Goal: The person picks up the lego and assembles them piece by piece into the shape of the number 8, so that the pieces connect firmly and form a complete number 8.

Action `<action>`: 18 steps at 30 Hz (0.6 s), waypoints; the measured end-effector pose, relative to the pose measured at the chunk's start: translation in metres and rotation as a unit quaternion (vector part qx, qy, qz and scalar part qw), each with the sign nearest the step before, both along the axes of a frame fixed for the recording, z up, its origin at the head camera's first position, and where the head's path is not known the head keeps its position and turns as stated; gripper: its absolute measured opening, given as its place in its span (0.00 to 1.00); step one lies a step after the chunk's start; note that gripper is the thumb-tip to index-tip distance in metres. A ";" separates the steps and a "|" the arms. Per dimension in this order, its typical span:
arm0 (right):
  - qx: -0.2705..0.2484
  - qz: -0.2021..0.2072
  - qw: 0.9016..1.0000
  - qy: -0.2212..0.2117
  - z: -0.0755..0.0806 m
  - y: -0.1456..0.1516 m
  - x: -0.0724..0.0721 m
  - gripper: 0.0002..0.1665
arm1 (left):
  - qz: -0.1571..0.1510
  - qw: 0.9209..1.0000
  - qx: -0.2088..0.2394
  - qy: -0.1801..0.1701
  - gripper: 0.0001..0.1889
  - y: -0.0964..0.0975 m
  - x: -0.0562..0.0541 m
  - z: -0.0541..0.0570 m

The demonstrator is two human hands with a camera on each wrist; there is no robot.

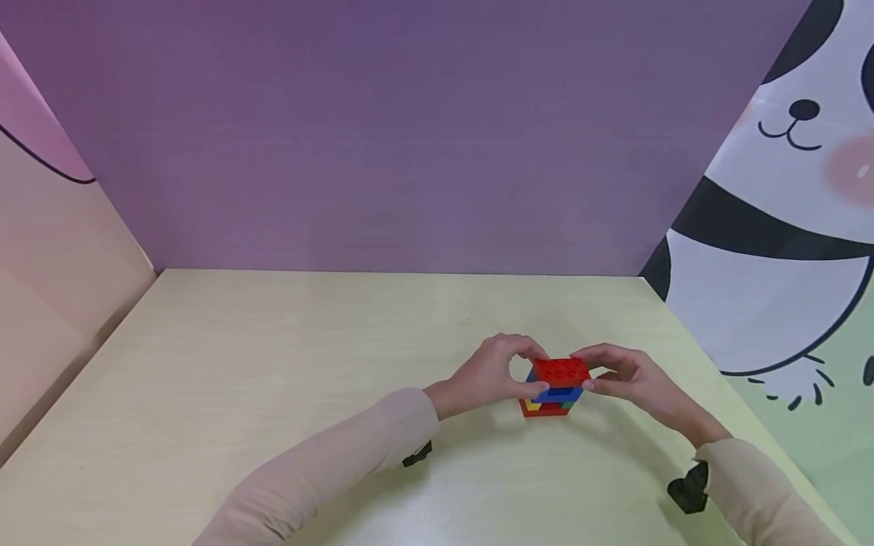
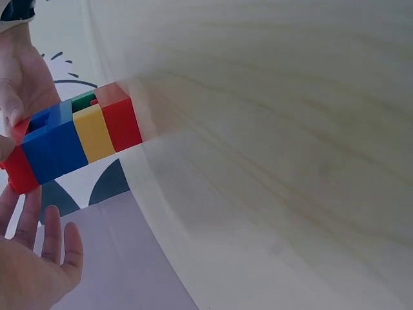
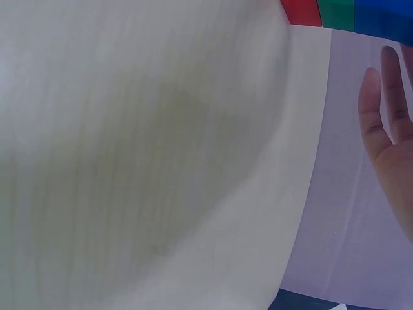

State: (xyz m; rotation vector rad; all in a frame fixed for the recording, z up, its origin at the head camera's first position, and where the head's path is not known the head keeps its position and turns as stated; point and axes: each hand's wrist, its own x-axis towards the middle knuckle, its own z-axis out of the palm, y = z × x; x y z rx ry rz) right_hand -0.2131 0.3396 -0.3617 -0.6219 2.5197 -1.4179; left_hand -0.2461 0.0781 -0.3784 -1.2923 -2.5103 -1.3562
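A small stack of toy building bricks stands on the table (image 1: 307, 364), right of centre. On top lies a red studded brick (image 1: 561, 371). Beneath it come a blue layer (image 2: 58, 148), then a yellow brick (image 2: 95, 134) and a green brick (image 3: 337, 14) at opposite ends, with a gap between them. The lowest layer is a red brick (image 2: 122, 123). My left hand (image 1: 488, 375) holds the top red brick's left end between thumb and fingers. At its right end, my right hand (image 1: 635, 379) pinches the same brick with thumb and forefinger. Other fingers of both hands extend behind.
A purple wall (image 1: 410, 136) rises behind the table's far edge. To the right, a panel with a panda drawing (image 1: 765, 318) borders the table; a pinkish panel (image 1: 55, 265) stands at the left. Dark devices hang under both sleeve cuffs.
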 end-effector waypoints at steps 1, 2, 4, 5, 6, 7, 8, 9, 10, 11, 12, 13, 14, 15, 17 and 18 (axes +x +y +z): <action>0.000 0.001 1.000 0.001 0.000 0.000 0.000 0.24 | 0.000 1.000 -0.001 -0.001 0.18 0.000 0.000 0.000; 0.000 0.002 1.000 0.001 0.000 0.000 0.000 0.24 | 0.000 1.000 -0.002 -0.002 0.18 0.000 0.000 0.000; -0.001 0.005 1.000 0.002 0.000 0.000 -0.001 0.24 | 0.000 1.000 -0.005 -0.003 0.18 -0.001 0.000 0.001; -0.001 0.006 1.000 0.003 0.000 0.000 -0.002 0.24 | 0.000 1.000 -0.006 -0.002 0.18 -0.001 0.000 0.002; -0.001 0.007 1.000 0.004 0.000 0.000 -0.002 0.24 | 0.000 1.000 -0.008 -0.001 0.18 -0.001 0.000 0.002; -0.001 0.008 1.000 0.005 0.000 0.000 -0.003 0.24 | -0.001 1.000 -0.009 0.000 0.18 -0.002 0.000 0.003; 0.000 0.009 1.000 0.006 0.000 0.000 -0.003 0.24 | -0.001 1.000 -0.010 0.002 0.18 -0.002 0.000 0.004; 0.000 0.010 1.000 0.007 0.000 0.000 -0.004 0.24 | -0.001 1.000 -0.011 0.004 0.18 -0.002 -0.001 0.004; 0.000 0.010 1.000 0.009 0.000 0.000 -0.004 0.23 | -0.002 1.000 -0.011 0.005 0.17 -0.002 -0.001 0.005; 0.000 0.010 1.000 0.010 0.000 0.000 -0.005 0.23 | -0.002 1.000 -0.013 0.006 0.17 -0.002 -0.001 0.005; 0.001 0.009 1.000 0.011 0.000 0.000 -0.005 0.23 | -0.002 1.000 -0.014 0.009 0.17 -0.002 -0.002 0.005; 0.001 0.007 1.000 0.013 -0.001 0.000 -0.006 0.23 | -0.001 1.000 -0.015 0.009 0.17 -0.002 -0.003 0.005; 0.002 0.005 1.000 0.015 -0.001 0.000 -0.006 0.23 | 0.000 1.000 -0.016 0.009 0.18 -0.002 -0.003 0.005; 0.003 0.002 1.000 0.016 -0.001 -0.001 -0.007 0.23 | 0.001 1.000 -0.017 0.008 0.18 -0.002 -0.004 0.005; 0.008 -0.006 1.000 0.018 -0.001 -0.002 -0.008 0.23 | 0.007 1.000 -0.021 0.004 0.18 -0.002 -0.006 0.004; 0.011 -0.010 1.000 0.019 -0.001 -0.003 -0.009 0.23 | 0.009 1.000 -0.020 -0.001 0.18 -0.003 -0.007 0.003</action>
